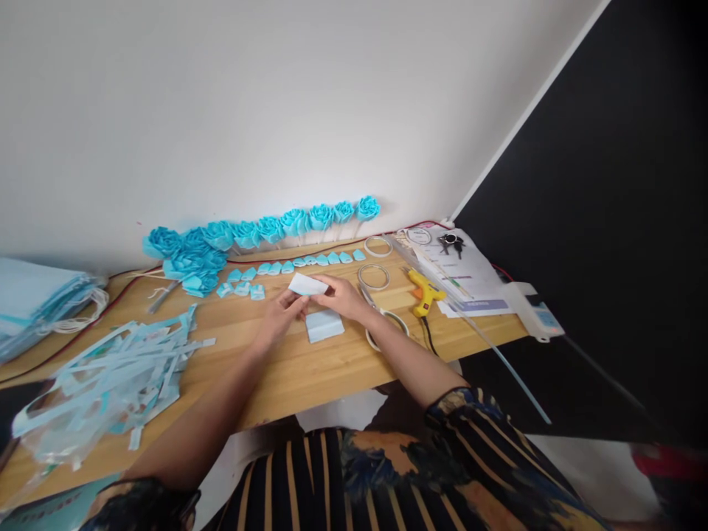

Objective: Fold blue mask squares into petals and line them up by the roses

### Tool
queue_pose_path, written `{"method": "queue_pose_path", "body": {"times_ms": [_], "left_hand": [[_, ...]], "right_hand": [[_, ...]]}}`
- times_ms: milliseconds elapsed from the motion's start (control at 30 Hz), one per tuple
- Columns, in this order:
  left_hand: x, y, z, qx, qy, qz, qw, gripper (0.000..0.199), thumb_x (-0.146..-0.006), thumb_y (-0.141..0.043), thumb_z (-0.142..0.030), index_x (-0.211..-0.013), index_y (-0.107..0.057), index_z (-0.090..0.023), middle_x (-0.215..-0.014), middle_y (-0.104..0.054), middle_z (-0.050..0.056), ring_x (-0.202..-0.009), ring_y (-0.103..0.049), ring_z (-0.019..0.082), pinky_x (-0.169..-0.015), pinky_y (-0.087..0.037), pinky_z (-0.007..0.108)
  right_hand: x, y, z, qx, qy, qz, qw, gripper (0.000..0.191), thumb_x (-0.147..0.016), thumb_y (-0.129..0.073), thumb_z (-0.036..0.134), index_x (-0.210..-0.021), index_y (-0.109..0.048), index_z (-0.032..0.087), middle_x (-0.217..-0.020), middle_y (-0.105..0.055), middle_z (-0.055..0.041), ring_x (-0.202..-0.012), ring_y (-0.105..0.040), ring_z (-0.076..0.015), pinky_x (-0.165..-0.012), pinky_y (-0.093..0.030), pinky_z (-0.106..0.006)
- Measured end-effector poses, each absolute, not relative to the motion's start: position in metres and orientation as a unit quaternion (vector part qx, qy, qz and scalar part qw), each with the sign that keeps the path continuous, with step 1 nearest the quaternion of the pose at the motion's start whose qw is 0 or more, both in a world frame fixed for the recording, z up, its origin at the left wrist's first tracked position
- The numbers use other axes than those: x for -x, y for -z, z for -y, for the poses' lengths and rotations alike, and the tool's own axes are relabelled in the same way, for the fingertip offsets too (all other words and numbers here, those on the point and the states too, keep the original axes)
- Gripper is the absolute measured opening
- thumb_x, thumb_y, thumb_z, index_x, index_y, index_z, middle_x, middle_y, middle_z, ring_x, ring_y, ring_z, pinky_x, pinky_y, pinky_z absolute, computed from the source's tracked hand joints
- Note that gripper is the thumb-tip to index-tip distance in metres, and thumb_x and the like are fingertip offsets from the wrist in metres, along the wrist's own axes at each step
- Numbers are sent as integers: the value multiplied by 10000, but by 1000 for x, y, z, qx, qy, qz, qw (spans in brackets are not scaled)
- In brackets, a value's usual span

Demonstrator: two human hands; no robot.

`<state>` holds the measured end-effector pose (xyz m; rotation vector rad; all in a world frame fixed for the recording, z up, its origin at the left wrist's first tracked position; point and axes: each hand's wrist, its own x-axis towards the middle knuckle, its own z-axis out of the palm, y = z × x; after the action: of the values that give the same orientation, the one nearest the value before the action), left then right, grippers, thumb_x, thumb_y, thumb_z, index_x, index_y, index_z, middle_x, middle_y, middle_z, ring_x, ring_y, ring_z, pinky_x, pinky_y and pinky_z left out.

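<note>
Both hands meet over the middle of the wooden table, holding a small pale piece of folded material (307, 285) between them. My left hand (281, 313) is closed on its left edge, and my right hand (341, 296) pinches its right side. Just below them a light blue folded square (324, 326) lies flat on the wood. Beyond my hands runs a row of small folded blue pieces (322, 259), with a few more blue pieces (242, 289) in front of its left end. Scissors (387, 313) lie partly hidden under my right forearm.
Blue handmade flowers (271, 229) line the wall. Cut strips (160, 358) are heaped at left, beside a stack of blue sheets (36, 299). At right are a yellow glue gun (426, 292), tape rolls (374, 276), printed papers (480, 276), keys (452, 242) and a white plastic container (535, 313).
</note>
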<state>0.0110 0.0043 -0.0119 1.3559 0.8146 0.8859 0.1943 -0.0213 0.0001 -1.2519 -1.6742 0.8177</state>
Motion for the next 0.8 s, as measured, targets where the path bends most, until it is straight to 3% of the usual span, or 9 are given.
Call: {"method": "queue_pose_path", "body": {"times_ms": [333, 800], "left_hand": [[-9, 17, -7, -596, -399, -416, 559, 336, -753, -694, -442, -580, -643, -158, -561, -605, 15, -526, -524, 107, -563, -436, 237], [-5, 25, -10, -591, -411, -393, 572, 296, -779, -703, -419, -623, -674, -170, -606, -646, 22, -566, -552, 122, -589, -452, 247]], "right_hand": [[-192, 0, 21, 489, -336, 685, 422, 469, -781, -693, 296, -1233, -667, 175, -1004, -736, -42, -733, -612, -131, -676, -463, -232], [-191, -1, 22, 485, -353, 685, 413, 460, -798, -689, 307, -1236, -653, 173, -1050, -722, -40, -812, -624, -143, -717, -450, -230]]}}
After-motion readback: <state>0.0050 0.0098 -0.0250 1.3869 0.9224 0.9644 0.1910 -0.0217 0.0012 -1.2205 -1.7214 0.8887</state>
